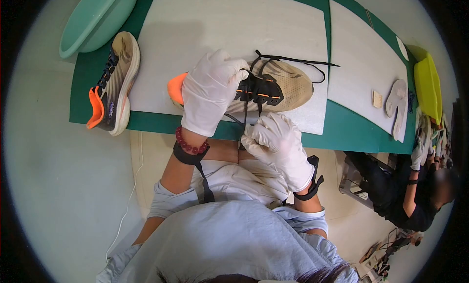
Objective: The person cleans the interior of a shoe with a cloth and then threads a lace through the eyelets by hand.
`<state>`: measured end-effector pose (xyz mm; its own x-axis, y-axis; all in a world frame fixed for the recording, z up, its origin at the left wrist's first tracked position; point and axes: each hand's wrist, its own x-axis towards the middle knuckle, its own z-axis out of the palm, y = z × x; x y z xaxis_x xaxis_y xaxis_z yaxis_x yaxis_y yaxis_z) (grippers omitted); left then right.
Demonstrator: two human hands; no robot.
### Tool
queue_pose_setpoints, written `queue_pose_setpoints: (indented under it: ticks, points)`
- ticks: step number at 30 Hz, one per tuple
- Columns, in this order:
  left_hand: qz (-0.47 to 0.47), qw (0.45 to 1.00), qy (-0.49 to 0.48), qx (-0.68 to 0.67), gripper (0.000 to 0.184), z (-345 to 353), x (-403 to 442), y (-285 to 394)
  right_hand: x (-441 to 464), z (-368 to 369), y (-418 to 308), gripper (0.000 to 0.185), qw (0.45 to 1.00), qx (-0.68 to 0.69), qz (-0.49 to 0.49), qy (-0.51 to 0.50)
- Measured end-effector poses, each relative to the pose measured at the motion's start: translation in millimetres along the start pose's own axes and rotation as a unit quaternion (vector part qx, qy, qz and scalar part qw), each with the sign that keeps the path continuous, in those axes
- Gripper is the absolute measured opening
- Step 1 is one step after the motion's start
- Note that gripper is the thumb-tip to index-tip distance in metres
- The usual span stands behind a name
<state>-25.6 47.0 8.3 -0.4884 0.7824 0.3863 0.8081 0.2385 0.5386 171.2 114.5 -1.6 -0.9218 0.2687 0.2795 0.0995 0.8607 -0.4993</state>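
A beige running shoe (293, 90) with an orange heel and black lacing lies on the white sheet in front of me, toe to the right. My left hand (212, 90), in a white glove, rests over its collar, fingers bent closed at the black shoelace (246, 104); its palm hides much of the shoe's opening. Below the shoe, at the table's near edge, my gloved right hand (278, 144) pinches a lace strand that runs down from the lacing. The other lace end lies loose beyond the shoe's toe.
A matching shoe (117, 85) lies on its side at left, near a turquoise basin (97, 21). On the right sheet are insoles (395, 104) and a small beige block (377, 99). A yellow-green basin (428, 85) stands farther right; another person (405, 195) sits nearby.
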Motion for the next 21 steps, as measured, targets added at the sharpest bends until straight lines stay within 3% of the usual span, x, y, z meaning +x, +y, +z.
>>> queue_pose_setpoints:
  ticks: [21]
  points:
    - [0.000, 1.000, -0.006, 0.011, 0.012, -0.3, 1.8, -0.2, -20.3, 6.5, -10.4, 0.021, 1.000, 0.016, -0.014, -0.004]
